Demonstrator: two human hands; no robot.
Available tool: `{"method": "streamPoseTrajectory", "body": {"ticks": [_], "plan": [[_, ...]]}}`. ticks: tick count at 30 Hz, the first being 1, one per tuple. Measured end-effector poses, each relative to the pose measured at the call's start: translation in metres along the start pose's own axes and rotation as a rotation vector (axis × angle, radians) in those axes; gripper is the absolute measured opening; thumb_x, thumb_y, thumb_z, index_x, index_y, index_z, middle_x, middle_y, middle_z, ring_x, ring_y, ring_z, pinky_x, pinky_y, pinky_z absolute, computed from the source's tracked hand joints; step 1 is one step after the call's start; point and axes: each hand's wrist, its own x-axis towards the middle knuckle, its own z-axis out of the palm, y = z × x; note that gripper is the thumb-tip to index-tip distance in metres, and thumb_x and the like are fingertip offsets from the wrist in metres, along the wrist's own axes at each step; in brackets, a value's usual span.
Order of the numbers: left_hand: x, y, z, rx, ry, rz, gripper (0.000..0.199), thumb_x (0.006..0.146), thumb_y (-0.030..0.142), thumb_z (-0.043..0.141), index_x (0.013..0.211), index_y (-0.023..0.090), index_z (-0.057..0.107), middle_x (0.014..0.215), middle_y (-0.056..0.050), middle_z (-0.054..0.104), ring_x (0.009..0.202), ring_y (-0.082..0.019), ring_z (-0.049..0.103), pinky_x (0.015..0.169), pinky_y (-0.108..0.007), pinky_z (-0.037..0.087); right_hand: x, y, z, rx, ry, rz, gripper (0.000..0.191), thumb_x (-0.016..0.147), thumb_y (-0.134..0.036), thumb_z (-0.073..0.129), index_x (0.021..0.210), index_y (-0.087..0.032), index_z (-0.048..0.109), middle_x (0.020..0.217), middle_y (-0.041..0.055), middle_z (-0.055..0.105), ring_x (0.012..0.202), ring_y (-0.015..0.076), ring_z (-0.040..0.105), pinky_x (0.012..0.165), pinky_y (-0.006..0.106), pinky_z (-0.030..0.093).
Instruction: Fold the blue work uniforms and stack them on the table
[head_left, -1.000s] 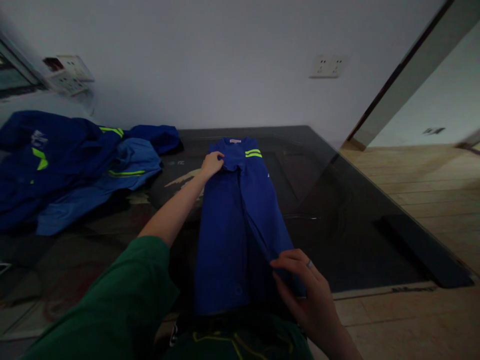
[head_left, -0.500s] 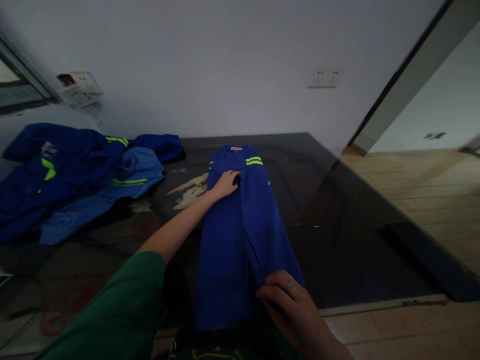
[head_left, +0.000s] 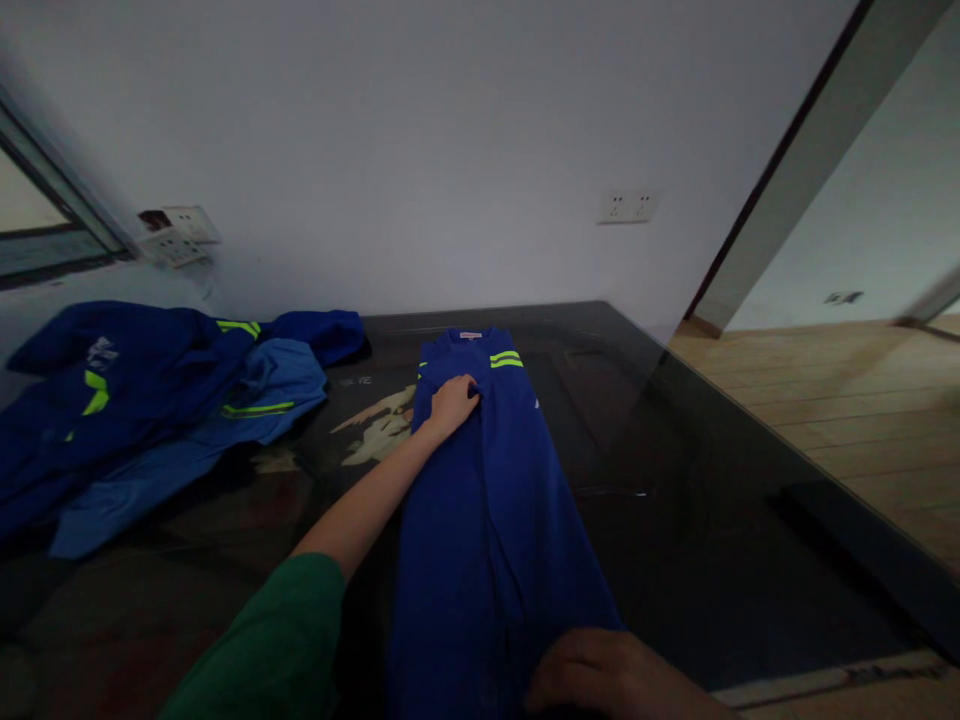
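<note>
A blue work jacket (head_left: 517, 480) lies folded into a long narrow strip, its collar and label at the far end and yellow-green stripes near the shoulder. My left hand (head_left: 453, 402) rests on its upper part, fingers closed on a fold of the cloth near the middle edge. Low in the view, my right hand (head_left: 592, 672) is curled at the jacket's near right side, fingers bent onto the fabric. That hand is dim and slightly blurred, and its fingertips are partly hidden.
Other blue garments (head_left: 142, 390) with yellow-green stripes lie heaped at the left of the dark glossy table (head_left: 675, 520). A long dark object (head_left: 862, 560) lies along the table's right side. Behind stands a white wall with a socket plate (head_left: 628, 207).
The view has tilted up, so everything sits lower in the picture. My left hand keeps its place on the jacket. My right hand has moved nearer to me along the jacket's side.
</note>
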Motion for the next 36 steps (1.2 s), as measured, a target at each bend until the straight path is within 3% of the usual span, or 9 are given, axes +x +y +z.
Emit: {"method": "streamPoseTrajectory", "body": {"ticks": [3, 5, 10, 12, 14, 18, 24, 31, 36], "plan": [[-0.001, 0.003, -0.002, 0.023, 0.004, -0.021, 0.018, 0.087, 0.027, 0.055, 0.101, 0.023, 0.065, 0.101, -0.005, 0.068, 0.096, -0.022, 0.063, 0.080, -0.030, 0.049, 0.028, -0.016, -0.057, 0.020, -0.002, 0.078, 0.021, 0.091, -0.022, 0.058, 0.109, -0.027, 0.067, 0.103, 0.0016, 0.071, 0.096, 0.0132, 0.066, 0.085, 0.023, 0.050], [-0.002, 0.004, -0.003, 0.032, 0.008, -0.020, 0.017, 0.089, 0.029, 0.053, 0.100, 0.024, 0.065, 0.099, -0.005, 0.068, 0.096, -0.020, 0.063, 0.079, -0.028, 0.049, 0.064, -0.003, -0.089, -0.009, 0.080, 0.049, 0.018, 0.091, -0.021, 0.056, 0.104, -0.023, 0.069, 0.100, 0.0025, 0.071, 0.094, 0.0136, 0.066, 0.085, 0.026, 0.050], [-0.005, 0.003, -0.006, 0.055, -0.017, -0.005, 0.019, 0.092, 0.031, 0.051, 0.095, 0.023, 0.067, 0.098, -0.005, 0.066, 0.096, -0.019, 0.061, 0.079, -0.026, 0.048, 0.186, 0.105, -0.133, -0.230, 0.447, 0.074, 0.021, 0.085, -0.009, 0.055, 0.096, -0.018, 0.070, 0.099, 0.0057, 0.072, 0.090, 0.0170, 0.065, 0.083, 0.031, 0.050], [-0.006, 0.003, -0.007, 0.057, -0.006, 0.004, 0.020, 0.092, 0.031, 0.051, 0.093, 0.023, 0.069, 0.100, -0.006, 0.065, 0.098, -0.020, 0.059, 0.079, -0.028, 0.048, 0.224, 0.149, -0.138, -0.275, 0.510, 0.119, 0.028, 0.080, -0.003, 0.054, 0.097, -0.017, 0.071, 0.103, 0.0085, 0.071, 0.096, 0.0191, 0.064, 0.088, 0.034, 0.049], [-0.006, 0.003, -0.007, 0.060, 0.007, 0.002, 0.021, 0.092, 0.032, 0.050, 0.091, 0.023, 0.069, 0.101, -0.007, 0.064, 0.099, -0.021, 0.059, 0.079, -0.029, 0.049, 0.248, 0.181, -0.139, -0.295, 0.463, 0.116, 0.031, 0.076, 0.001, 0.056, 0.097, -0.016, 0.072, 0.102, 0.0094, 0.072, 0.097, 0.0204, 0.065, 0.090, 0.036, 0.049], [-0.006, 0.002, -0.005, 0.074, -0.018, -0.012, 0.020, 0.093, 0.031, 0.048, 0.091, 0.023, 0.067, 0.097, -0.007, 0.067, 0.095, -0.021, 0.061, 0.076, -0.029, 0.049, 0.263, 0.214, -0.137, -0.287, 0.356, 0.045, 0.026, 0.074, -0.002, 0.062, 0.093, -0.016, 0.073, 0.099, 0.0083, 0.073, 0.097, 0.0203, 0.065, 0.093, 0.036, 0.047], [-0.006, 0.002, -0.003, 0.091, -0.048, -0.018, 0.016, 0.088, 0.031, 0.054, 0.098, 0.021, 0.060, 0.098, -0.009, 0.068, 0.093, -0.024, 0.063, 0.073, -0.031, 0.049, 0.263, 0.235, -0.137, -0.293, 0.290, -0.049, 0.018, 0.082, -0.014, 0.063, 0.098, -0.015, 0.070, 0.103, 0.0100, 0.071, 0.101, 0.0203, 0.062, 0.095, 0.036, 0.043], [-0.008, 0.001, -0.011, -0.024, -0.014, 0.040, 0.011, 0.089, 0.022, 0.052, 0.094, 0.023, 0.061, 0.094, -0.003, 0.067, 0.089, -0.019, 0.063, 0.073, -0.028, 0.048, 0.265, 0.239, -0.145, -0.338, 0.293, -0.047, 0.014, 0.078, -0.013, 0.068, 0.091, -0.014, 0.069, 0.095, 0.0078, 0.070, 0.093, 0.0199, 0.062, 0.091, 0.036, 0.042], [-0.017, -0.010, -0.010, -0.100, -0.024, 0.082, 0.020, 0.087, 0.018, 0.055, 0.106, 0.021, 0.059, 0.093, -0.004, 0.066, 0.093, -0.019, 0.061, 0.080, -0.029, 0.048, 0.261, 0.234, -0.151, -0.334, 0.226, -0.063, 0.015, 0.080, -0.017, 0.068, 0.095, -0.016, 0.070, 0.099, 0.0067, 0.071, 0.097, 0.0191, 0.061, 0.093, 0.034, 0.041]]}}
